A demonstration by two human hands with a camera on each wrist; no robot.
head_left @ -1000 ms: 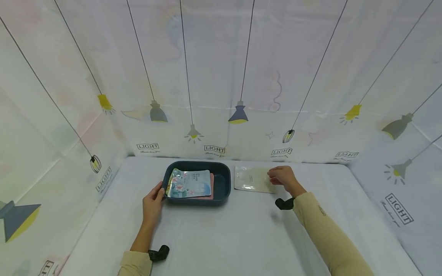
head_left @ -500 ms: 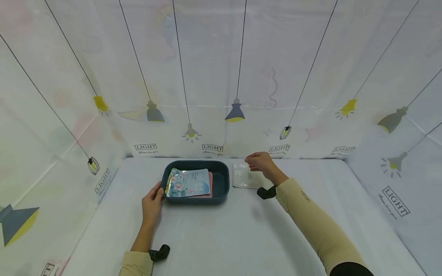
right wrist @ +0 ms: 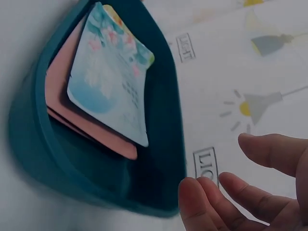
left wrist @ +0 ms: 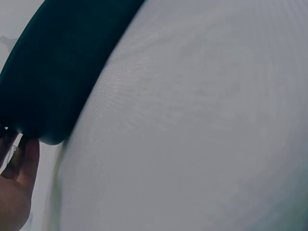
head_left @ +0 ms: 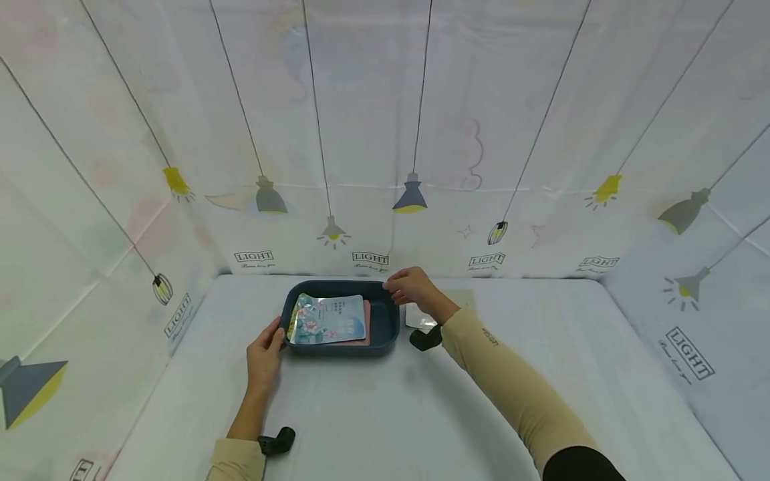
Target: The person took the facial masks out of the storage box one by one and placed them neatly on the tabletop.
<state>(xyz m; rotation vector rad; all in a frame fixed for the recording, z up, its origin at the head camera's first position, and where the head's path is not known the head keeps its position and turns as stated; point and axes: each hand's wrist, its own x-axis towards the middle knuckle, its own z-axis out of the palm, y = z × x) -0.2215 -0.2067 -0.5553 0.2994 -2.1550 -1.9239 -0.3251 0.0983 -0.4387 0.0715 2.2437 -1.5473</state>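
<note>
A dark teal plastic bin (head_left: 385,337) stands at the back of the table. Inside lies a stack of flat sachets that look like sheet mask packets: a light blue floral packet (head_left: 332,321) on top, a pink packet (right wrist: 57,91) below it, and a yellow-green edge at the left. My left hand (head_left: 263,357) holds the bin's left end, thumb at the near corner. At the right end, my right hand (head_left: 415,290) hovers by the rim, fingers loosely bent and apart with nothing between them. Under its wrist lies a pale cream packet (head_left: 463,297), partly hidden.
White cloth covers the table (head_left: 361,414), and printed fabric walls (head_left: 541,133) with lamp drawings rise behind it and at both sides. The back wall stands close behind the bin. Dark wrist cameras (head_left: 426,338) sit on both wrists.
My right hand has moved left from the pale packet's right edge, over that packet, to the bin's right rim. The left hand, bin and packets stay put; the view shifts slightly.
</note>
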